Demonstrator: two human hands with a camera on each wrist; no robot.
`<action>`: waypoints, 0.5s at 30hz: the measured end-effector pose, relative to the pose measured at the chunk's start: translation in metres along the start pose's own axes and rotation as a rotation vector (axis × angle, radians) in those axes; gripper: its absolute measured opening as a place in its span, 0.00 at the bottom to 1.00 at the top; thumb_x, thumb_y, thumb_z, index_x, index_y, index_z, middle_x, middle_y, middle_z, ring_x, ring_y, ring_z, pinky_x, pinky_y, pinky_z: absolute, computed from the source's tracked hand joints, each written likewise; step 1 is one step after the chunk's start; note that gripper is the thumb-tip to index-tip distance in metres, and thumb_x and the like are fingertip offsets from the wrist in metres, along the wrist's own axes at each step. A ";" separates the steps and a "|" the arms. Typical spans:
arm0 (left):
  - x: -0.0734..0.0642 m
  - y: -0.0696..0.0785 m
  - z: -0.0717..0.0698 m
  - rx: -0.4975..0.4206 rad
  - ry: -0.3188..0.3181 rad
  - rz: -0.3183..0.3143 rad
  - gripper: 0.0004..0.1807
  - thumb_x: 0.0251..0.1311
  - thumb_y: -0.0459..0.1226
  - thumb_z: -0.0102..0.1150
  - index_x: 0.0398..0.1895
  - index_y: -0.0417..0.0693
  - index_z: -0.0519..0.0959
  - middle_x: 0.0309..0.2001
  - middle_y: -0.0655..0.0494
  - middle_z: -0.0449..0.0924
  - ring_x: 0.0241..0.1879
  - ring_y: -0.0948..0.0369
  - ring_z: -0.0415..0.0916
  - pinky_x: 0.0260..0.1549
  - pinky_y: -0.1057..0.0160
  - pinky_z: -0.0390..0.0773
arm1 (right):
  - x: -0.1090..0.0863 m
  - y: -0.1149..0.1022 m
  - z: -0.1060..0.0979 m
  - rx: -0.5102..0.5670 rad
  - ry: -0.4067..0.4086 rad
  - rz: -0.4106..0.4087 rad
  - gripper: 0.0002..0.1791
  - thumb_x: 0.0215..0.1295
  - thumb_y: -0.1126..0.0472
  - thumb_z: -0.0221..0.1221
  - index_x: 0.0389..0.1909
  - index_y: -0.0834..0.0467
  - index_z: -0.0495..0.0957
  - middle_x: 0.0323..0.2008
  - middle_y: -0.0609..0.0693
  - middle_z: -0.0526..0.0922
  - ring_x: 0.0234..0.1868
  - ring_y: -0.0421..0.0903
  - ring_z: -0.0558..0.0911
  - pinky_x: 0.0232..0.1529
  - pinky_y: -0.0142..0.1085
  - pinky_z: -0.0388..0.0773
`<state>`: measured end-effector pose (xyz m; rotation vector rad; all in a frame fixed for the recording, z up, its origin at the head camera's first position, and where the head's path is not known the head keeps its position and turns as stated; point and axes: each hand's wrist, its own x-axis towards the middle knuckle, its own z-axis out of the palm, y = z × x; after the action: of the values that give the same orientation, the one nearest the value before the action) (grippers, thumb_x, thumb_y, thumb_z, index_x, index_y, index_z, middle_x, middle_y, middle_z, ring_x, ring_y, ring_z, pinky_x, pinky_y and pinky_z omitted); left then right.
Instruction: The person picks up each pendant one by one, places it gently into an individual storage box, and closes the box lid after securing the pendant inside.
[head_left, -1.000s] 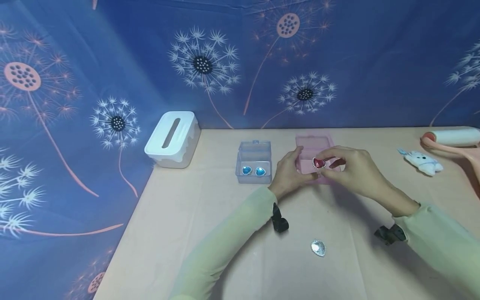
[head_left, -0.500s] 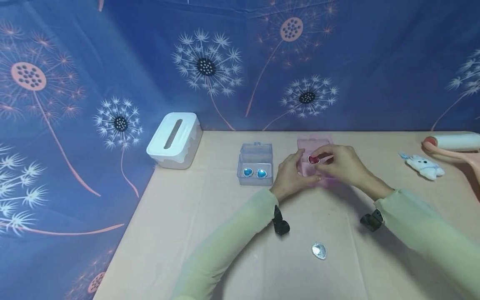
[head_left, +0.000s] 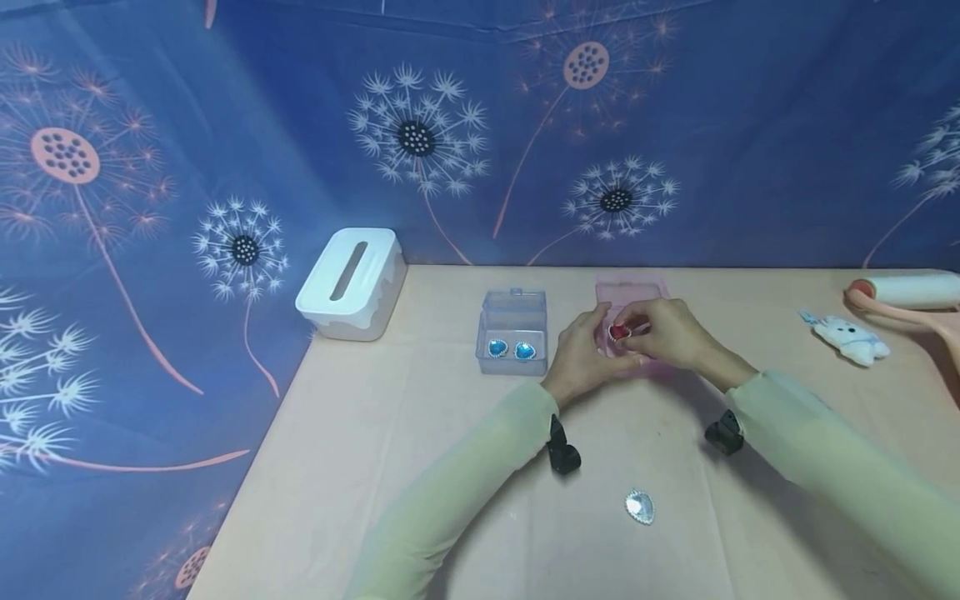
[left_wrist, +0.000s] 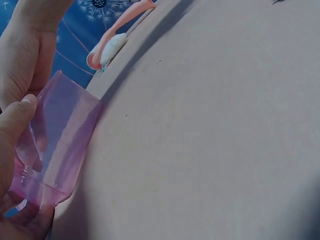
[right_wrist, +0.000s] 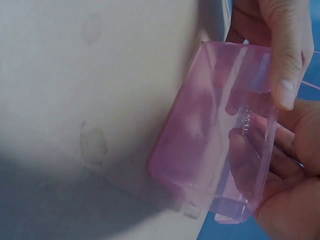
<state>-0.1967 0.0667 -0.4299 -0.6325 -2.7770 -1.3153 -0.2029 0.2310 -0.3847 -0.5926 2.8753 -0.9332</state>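
Observation:
A clear pink plastic box (head_left: 627, 292) stands with its lid up, and my left hand (head_left: 579, 357) grips its left side, thumb along the front rim. My right hand (head_left: 670, 333) pinches a red heart-shaped gem (head_left: 618, 332) with a silver beaded edge at the box's opening. Through the pink wall (right_wrist: 192, 130) in the right wrist view, fingers of the right hand show inside the box. The left wrist view has the left thumb (left_wrist: 22, 112) on the rim. To the left, an open clear bluish box (head_left: 513, 367) contains two blue heart gems (head_left: 525, 351).
A clear silver heart gem (head_left: 640, 506) lies on the table nearer the front, between the forearms. At back left stands a white tissue box (head_left: 348, 283). A small white plush toy (head_left: 850, 337) and a lint roller (head_left: 911, 292) with a pink handle lie at the right.
My right hand has moved left and down with the red heart gem, bringing it into the pink box's opening. My left hand keeps its grip on the box.

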 end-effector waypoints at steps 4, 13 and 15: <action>0.000 0.000 0.000 0.000 -0.003 0.006 0.51 0.44 0.50 0.76 0.71 0.46 0.62 0.60 0.51 0.75 0.56 0.60 0.74 0.57 0.66 0.74 | 0.002 0.000 0.003 -0.003 -0.024 -0.014 0.09 0.51 0.70 0.67 0.34 0.63 0.83 0.35 0.59 0.88 0.40 0.59 0.87 0.44 0.53 0.82; -0.002 0.001 -0.001 -0.025 -0.023 -0.024 0.52 0.45 0.51 0.75 0.73 0.47 0.60 0.68 0.49 0.68 0.67 0.57 0.67 0.66 0.61 0.68 | 0.006 0.003 0.008 -0.016 -0.066 -0.030 0.08 0.49 0.71 0.69 0.32 0.63 0.82 0.34 0.57 0.88 0.40 0.59 0.87 0.45 0.51 0.82; -0.002 0.001 0.000 -0.024 -0.021 -0.024 0.52 0.45 0.51 0.75 0.72 0.47 0.60 0.69 0.49 0.67 0.67 0.57 0.66 0.66 0.61 0.68 | 0.006 0.004 0.008 -0.023 -0.066 -0.033 0.08 0.49 0.71 0.69 0.32 0.63 0.83 0.34 0.57 0.88 0.41 0.59 0.87 0.46 0.52 0.82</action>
<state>-0.1948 0.0662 -0.4296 -0.6202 -2.7982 -1.3568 -0.2082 0.2274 -0.3933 -0.6623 2.8300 -0.8687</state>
